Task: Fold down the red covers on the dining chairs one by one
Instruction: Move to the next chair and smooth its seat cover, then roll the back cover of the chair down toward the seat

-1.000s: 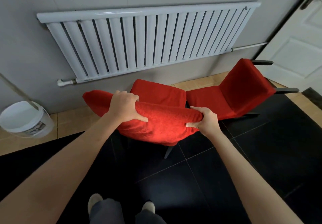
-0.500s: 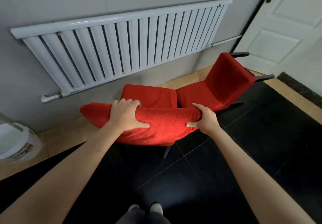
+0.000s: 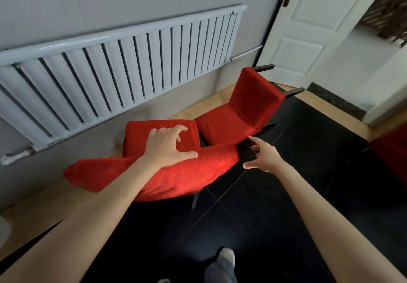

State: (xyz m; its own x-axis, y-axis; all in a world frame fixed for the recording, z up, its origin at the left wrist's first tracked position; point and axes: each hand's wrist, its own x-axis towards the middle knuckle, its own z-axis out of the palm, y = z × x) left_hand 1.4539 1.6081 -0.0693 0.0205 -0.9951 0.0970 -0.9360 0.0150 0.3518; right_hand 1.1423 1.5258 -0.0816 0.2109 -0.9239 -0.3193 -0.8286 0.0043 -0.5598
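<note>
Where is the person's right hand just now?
In the head view the right hand hovers open right of centre, off the near chair's red cover and just below the second chair.

At centre frame the left hand (image 3: 168,147) lies with spread fingers on the red cover (image 3: 176,172) of the near chair, where backrest meets seat. The right hand (image 3: 263,156), fingers splayed and holding nothing, hovers just right of that cover. A second red-covered chair (image 3: 240,111) stands right of centre, below the white radiator (image 3: 119,66) and beside the white door (image 3: 308,29).
</note>
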